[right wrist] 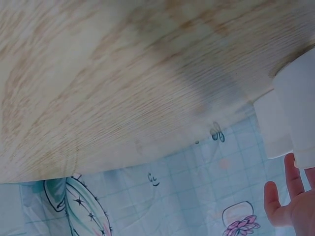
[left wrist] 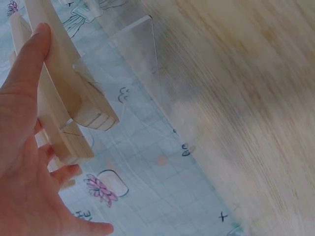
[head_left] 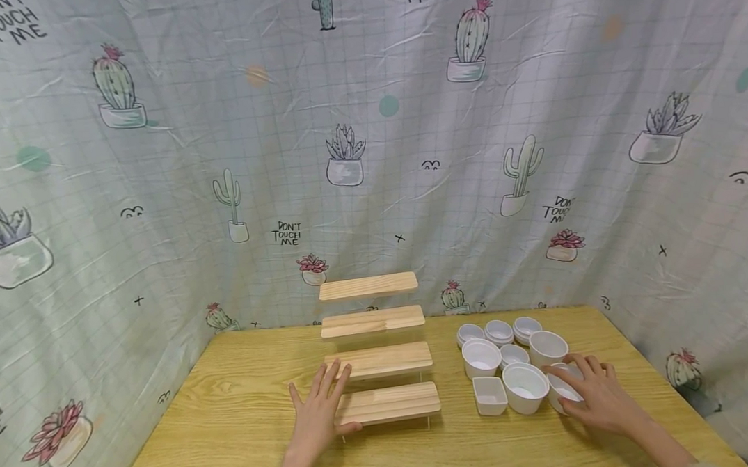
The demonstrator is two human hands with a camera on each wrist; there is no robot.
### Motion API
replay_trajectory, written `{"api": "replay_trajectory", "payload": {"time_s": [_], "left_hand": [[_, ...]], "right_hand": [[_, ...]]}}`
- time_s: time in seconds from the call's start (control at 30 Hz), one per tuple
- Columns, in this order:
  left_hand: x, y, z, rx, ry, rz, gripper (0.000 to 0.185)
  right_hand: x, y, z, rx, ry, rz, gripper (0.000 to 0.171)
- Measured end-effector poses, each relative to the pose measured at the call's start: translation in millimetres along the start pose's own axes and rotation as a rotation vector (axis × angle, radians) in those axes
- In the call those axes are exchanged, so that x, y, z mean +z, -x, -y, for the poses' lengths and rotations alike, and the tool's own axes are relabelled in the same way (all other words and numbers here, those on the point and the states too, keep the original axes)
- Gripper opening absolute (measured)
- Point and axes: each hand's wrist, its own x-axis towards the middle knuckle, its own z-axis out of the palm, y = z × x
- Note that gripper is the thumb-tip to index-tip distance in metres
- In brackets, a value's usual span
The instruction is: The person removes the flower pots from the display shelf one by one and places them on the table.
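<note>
My left hand (head_left: 316, 414) spreads its fingers at the left end of a stepped wooden display rack (head_left: 388, 404). In the left wrist view the thumb (left wrist: 39, 44) lies along a wooden shelf board (left wrist: 74, 83), with the other fingers beside the boards. At the right, my right hand (head_left: 601, 401) has thumb and forefinger around the rim of a small round white pot (head_left: 565, 390), which stands on the table. In the right wrist view its fingertips (right wrist: 291, 164) reach a white pot (right wrist: 300, 108); the pot's far side lies out of frame.
Several white pots stand close together left of and behind my right hand, among them a square pot (head_left: 490, 395) and a round pot (head_left: 526, 388). The rack has clear side supports (left wrist: 133, 54). A cactus-print curtain (head_left: 373, 212) surrounds the wood-grain table (head_left: 243, 399).
</note>
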Motion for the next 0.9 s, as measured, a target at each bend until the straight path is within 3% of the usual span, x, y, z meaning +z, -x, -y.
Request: {"api": "replay_trajectory", "payload": {"time_s": [0.4,0.7,0.9], "left_hand": [[-1.3,-1.0,-0.5,0.010,0.003,0.013,0.100],[-4.8,5.0,2.5,0.012,0.111,0.043,0.088],[-10.9,14.3,6.0,0.008,0.151,0.056,0.077]], "right_hand": [[-1.3,1.0,-0.9,0.015,-0.006,-0.006,0.055],[-19.3,7.2,8.0,0.121,-0.061,-0.001,0.056],[-19.8,18.5,10.3,0.177,-0.096,0.017,0.062]]}}
